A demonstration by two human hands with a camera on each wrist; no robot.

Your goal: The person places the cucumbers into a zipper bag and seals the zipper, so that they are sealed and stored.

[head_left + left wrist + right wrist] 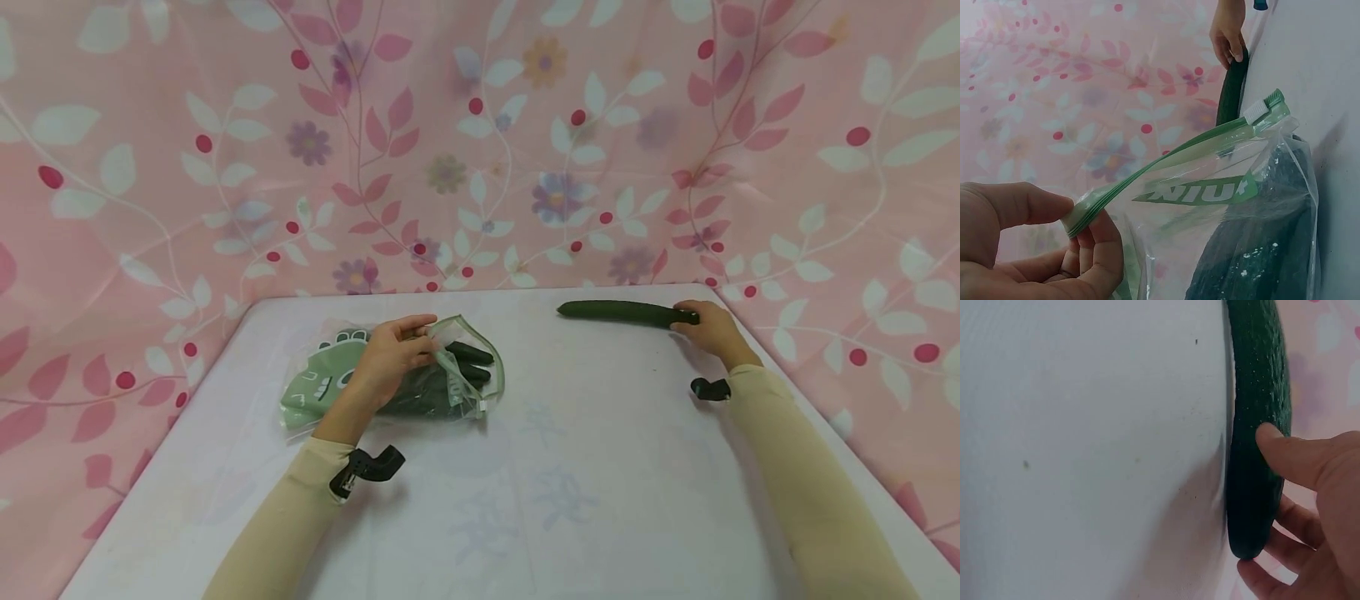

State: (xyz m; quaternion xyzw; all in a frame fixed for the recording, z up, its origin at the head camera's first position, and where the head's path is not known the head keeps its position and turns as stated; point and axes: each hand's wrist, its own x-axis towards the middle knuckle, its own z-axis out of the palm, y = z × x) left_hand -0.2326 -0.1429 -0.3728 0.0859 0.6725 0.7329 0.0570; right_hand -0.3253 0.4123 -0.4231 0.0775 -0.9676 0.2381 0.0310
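Observation:
A clear zip bag (450, 400) with a green cartoon print lies on the left part of the table, its mouth facing right. Dark green cucumbers (471, 353) show inside it. My left hand (390, 354) pinches the bag's green zip edge between thumb and fingers, lifting the mouth, as the left wrist view shows; a white slider (1256, 112) sits near the far end of that edge. Toward the back right, another cucumber (618, 312) lies on the table. My right hand (708, 329) grips its right end, thumb on one side and fingers on the other.
The white table (570, 517) bears faint bluish marks. A pink floral curtain (480, 150) hangs behind it and along both sides. Black wrist cameras sit on both sleeves.

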